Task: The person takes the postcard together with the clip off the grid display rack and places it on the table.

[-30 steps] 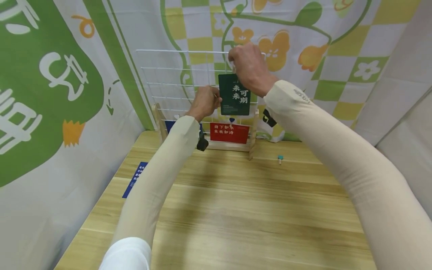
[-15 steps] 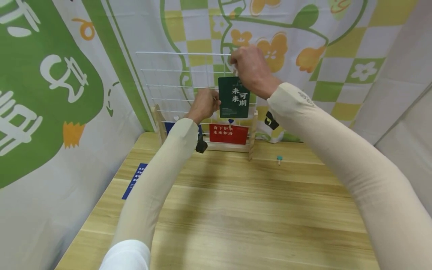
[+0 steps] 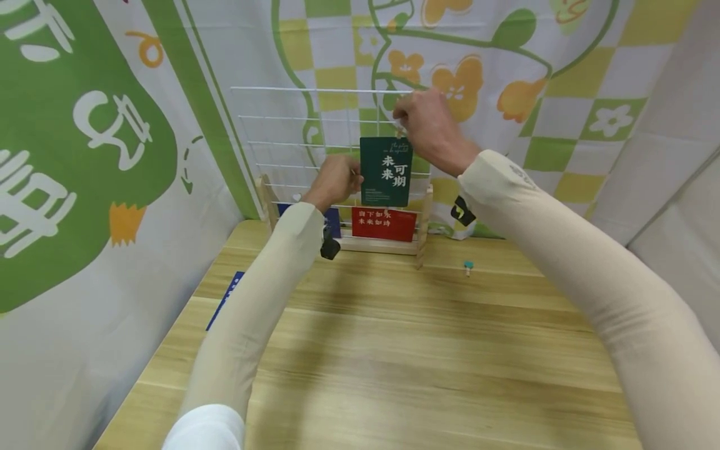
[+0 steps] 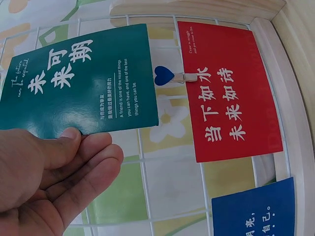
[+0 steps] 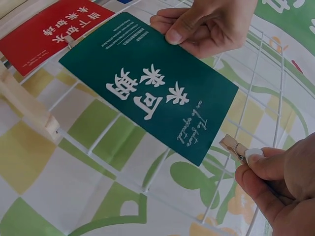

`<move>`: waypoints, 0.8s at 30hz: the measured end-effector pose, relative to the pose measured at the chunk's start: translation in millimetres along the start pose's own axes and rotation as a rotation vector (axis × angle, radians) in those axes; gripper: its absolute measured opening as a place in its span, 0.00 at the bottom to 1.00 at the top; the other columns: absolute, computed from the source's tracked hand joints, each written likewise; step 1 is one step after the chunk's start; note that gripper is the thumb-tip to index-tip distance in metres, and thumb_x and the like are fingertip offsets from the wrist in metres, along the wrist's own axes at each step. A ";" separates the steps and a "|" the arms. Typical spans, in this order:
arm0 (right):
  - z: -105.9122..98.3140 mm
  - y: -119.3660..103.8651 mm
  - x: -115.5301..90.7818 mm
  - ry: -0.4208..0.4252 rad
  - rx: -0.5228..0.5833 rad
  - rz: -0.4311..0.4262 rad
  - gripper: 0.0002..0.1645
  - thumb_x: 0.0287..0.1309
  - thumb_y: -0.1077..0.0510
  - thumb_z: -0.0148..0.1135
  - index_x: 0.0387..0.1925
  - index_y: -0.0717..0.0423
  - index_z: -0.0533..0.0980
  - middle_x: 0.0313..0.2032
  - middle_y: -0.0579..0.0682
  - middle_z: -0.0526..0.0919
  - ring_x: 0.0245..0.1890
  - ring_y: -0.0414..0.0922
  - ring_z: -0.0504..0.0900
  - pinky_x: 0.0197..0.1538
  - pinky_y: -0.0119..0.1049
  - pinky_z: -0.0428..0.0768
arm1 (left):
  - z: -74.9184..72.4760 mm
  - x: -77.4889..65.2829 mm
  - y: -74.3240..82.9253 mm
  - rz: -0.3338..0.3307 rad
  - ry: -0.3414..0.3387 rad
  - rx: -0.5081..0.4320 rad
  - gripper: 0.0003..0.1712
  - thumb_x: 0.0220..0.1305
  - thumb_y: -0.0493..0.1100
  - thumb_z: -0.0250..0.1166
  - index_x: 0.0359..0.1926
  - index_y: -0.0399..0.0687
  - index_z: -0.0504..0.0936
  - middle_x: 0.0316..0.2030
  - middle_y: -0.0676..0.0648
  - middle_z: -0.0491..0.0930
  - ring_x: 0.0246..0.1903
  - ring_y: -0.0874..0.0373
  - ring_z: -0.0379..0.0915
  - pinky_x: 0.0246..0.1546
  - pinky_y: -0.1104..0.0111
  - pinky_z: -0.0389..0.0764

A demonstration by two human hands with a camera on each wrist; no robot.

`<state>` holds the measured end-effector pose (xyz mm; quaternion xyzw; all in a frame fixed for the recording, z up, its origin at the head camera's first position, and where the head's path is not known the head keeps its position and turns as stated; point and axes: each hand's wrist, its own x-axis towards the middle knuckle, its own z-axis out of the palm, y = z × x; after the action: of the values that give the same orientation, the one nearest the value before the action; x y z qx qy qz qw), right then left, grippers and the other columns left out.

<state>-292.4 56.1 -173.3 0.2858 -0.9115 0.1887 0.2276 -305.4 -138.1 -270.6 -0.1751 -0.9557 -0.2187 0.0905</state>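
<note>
A dark green card (image 3: 385, 175) with white lettering is held up before the white wire grid rack (image 3: 292, 117). My left hand (image 3: 335, 179) pinches its left edge; in the left wrist view the thumb (image 4: 70, 139) lies on its face. My right hand (image 3: 430, 128) grips a small wooden clothespin (image 5: 232, 146) with a white top, just off the card's upper edge. Below, a red card (image 3: 384, 224) hangs on the grid by a clothespin with a blue heart (image 4: 165, 75). A blue card (image 4: 258, 209) hangs beside the red one.
Another blue card (image 3: 225, 302), partly behind the left sleeve, lies at the table's left edge. On the table (image 3: 427, 362), right of the rack, is a teal-topped clothespin (image 3: 468, 267). Wooden posts (image 3: 424, 228) support the rack. Printed cloth (image 3: 613, 119) hangs behind it.
The green card and both hands have come down a little. The card has shifted left away from the right hand, so the script along its top edge now shows.
</note>
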 end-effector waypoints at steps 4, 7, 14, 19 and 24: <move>2.1 3.4 -4.1 0.009 0.017 -0.009 0.21 0.62 0.76 0.46 0.45 0.65 0.84 0.48 0.62 0.85 0.51 0.56 0.85 0.57 0.47 0.81 | -0.6 -2.8 -2.3 0.003 -0.011 -0.006 0.12 0.68 0.34 0.57 0.30 0.36 0.84 0.32 0.40 0.86 0.33 0.50 0.82 0.33 0.63 0.81; 4.1 5.7 -6.7 0.020 0.018 -0.022 0.22 0.60 0.77 0.45 0.43 0.64 0.85 0.46 0.62 0.86 0.49 0.56 0.86 0.55 0.47 0.82 | -0.6 -5.1 -4.5 0.010 -0.016 0.009 0.12 0.68 0.35 0.58 0.28 0.36 0.84 0.32 0.40 0.86 0.34 0.49 0.82 0.35 0.63 0.81; 9.1 10.0 -12.5 0.000 0.001 -0.010 0.19 0.63 0.73 0.49 0.43 0.63 0.85 0.45 0.61 0.87 0.46 0.55 0.87 0.52 0.46 0.83 | 1.5 -11.1 -9.4 -0.014 -0.053 -0.033 0.13 0.69 0.36 0.59 0.28 0.37 0.84 0.33 0.39 0.86 0.30 0.51 0.77 0.31 0.64 0.78; 11.0 12.4 -17.1 -0.036 0.024 0.019 0.17 0.64 0.73 0.50 0.44 0.65 0.84 0.46 0.62 0.86 0.47 0.57 0.86 0.54 0.47 0.82 | 2.5 -15.0 -11.8 -0.021 -0.061 -0.017 0.13 0.69 0.36 0.59 0.27 0.37 0.84 0.30 0.39 0.86 0.28 0.52 0.75 0.29 0.65 0.76; 14.7 19.1 -22.8 -0.036 0.037 0.006 0.18 0.62 0.74 0.49 0.43 0.65 0.85 0.44 0.62 0.87 0.46 0.57 0.86 0.53 0.47 0.83 | 2.6 -19.9 -14.3 -0.032 -0.075 -0.022 0.14 0.70 0.36 0.58 0.27 0.37 0.83 0.29 0.40 0.87 0.31 0.49 0.81 0.33 0.62 0.80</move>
<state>-291.7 73.7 -201.4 0.2904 -0.9128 0.2008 0.2051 -292.7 -154.9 -283.3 -0.1687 -0.9587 -0.2238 0.0491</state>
